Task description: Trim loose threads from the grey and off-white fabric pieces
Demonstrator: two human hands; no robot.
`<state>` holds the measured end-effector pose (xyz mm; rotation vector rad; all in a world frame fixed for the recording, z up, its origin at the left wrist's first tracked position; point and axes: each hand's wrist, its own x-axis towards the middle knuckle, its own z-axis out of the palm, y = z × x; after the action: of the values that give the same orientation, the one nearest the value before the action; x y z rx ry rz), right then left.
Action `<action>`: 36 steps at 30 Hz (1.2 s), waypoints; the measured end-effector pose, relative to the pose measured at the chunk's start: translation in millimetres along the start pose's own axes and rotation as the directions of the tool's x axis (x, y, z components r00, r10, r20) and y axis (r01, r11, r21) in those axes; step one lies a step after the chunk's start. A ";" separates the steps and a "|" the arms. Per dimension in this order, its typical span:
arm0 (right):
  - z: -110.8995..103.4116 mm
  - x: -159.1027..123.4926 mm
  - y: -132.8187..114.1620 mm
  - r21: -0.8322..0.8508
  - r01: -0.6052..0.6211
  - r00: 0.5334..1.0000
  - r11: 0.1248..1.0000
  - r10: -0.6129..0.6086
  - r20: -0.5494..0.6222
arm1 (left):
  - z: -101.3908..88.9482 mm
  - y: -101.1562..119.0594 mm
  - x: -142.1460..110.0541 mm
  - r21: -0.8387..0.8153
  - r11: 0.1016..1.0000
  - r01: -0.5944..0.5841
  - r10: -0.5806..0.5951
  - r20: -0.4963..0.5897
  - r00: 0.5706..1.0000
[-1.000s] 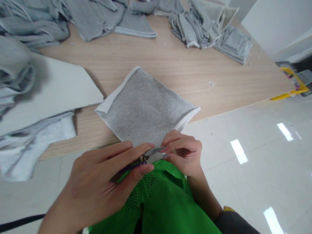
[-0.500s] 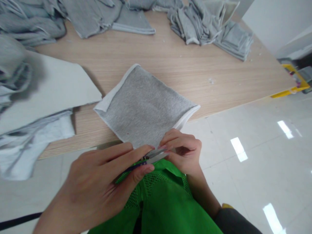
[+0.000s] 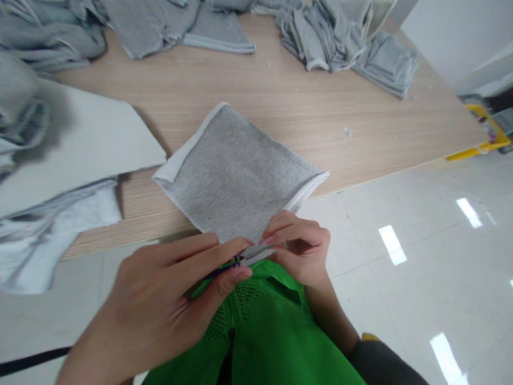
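A grey fabric piece (image 3: 248,171) with pale folded hems on two opposite sides lies partly on the table, its near corner drawn toward me over the edge. My left hand (image 3: 172,294) is closed around a pair of thread snips (image 3: 254,254), with the metal blades pointing right and pressed together. My right hand (image 3: 300,246) pinches the near corner of the fabric right at the blade tips. The fingers hide that corner, so I cannot tell whether a thread lies between the blades.
On the left, a pale board (image 3: 100,133) lies over grey cloth hanging off the table (image 3: 380,128). Heaps of grey fabric (image 3: 152,24) cover the far left, and folded grey pieces (image 3: 324,37) sit at the far right. A yellow-edged container (image 3: 489,128) stands past the table's right end.
The snips' blades have closed; they stood apart before. Both hands and the fabric stay in nearly the same place.
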<state>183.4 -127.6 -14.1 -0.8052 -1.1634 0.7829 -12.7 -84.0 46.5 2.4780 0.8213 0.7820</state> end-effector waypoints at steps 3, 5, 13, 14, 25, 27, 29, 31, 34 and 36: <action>0.2 -0.4 0.0 0.017 -0.008 1.000 1.000 0.009 -0.007 | -0.1 -1.7 0.1 -0.034 0.999 0.005 -0.005 0.020 1.000; 0.2 -0.5 0.5 0.022 -0.020 1.000 1.000 0.020 -0.012 | -0.2 -2.4 0.7 -0.050 0.999 0.008 -0.006 0.026 1.000; -1.9 1.4 -0.3 0.034 -0.040 0.999 0.999 0.041 -0.015 | -0.1 -1.2 7.8 -0.067 0.998 0.022 -0.019 0.051 0.999; -2.6 2.4 -1.5 0.033 -0.055 0.998 0.998 0.056 -0.018 | -0.3 -1.1 9.4 -0.063 0.998 0.026 -0.022 0.056 0.998; -23.5 35.3 -6.0 0.181 -0.218 0.926 0.959 0.262 -0.270 | 1.7 5.8 84.5 -0.016 1.000 -0.017 0.018 0.118 0.993; -29.4 46.6 -5.0 0.239 -0.244 0.891 0.940 0.315 -0.326 | 3.8 6.9 106.4 -0.002 1.000 -0.010 0.010 0.128 0.992; -35.7 59.8 -3.6 0.309 -0.249 0.855 0.918 0.358 -0.374 | 7.6 6.6 129.7 0.000 1.000 0.003 -0.003 0.138 0.990; -42.4 74.1 -0.9 0.379 -0.238 0.821 0.894 0.394 -0.413 | 13.3 5.5 153.7 0.003 1.000 0.014 -0.014 0.158 0.987; -53.4 95.7 5.4 0.475 -0.212 0.766 0.854 0.447 -0.462 | 25.0 2.5 189.1 0.016 0.999 0.040 -0.042 0.207 0.977; -61.6 108.6 10.3 0.518 -0.202 0.718 0.831 0.486 -0.499 | 34.5 -0.9 210.9 0.009 0.998 0.066 -0.067 0.244 0.968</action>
<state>265.2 -37.5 15.4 -0.8259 -0.2138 0.9533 149.4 44.8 99.6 2.4695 0.8083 0.4411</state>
